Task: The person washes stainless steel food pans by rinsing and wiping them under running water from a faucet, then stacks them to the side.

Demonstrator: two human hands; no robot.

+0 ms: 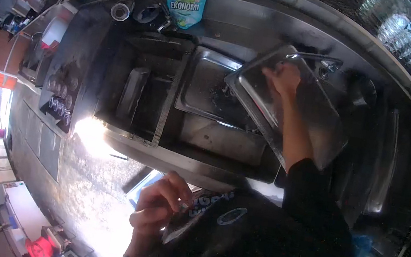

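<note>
My right hand (284,81) is over the upper part of a large metal tray (319,122), close under the tap (313,57). Its fingers are bent together, and what they hold, if anything, I cannot make out. The tray lies at a slant across the right side of the sink. My left hand (160,202) is raised in front of my body, away from the sink, with curled fingers; a small pale, shiny bit shows at the fingertips, too small to name. A second metal tray (191,102) rests in the middle basin, left of the slanted one.
Left is a deep basin (154,96) with a metal container (132,92) inside. A blue-green EKONOMI pouch (186,7) stands on the back ledge, beside a metal cup (120,11). Several glasses (63,90) stand on the left counter. Clear glassware (395,32) sits at upper right.
</note>
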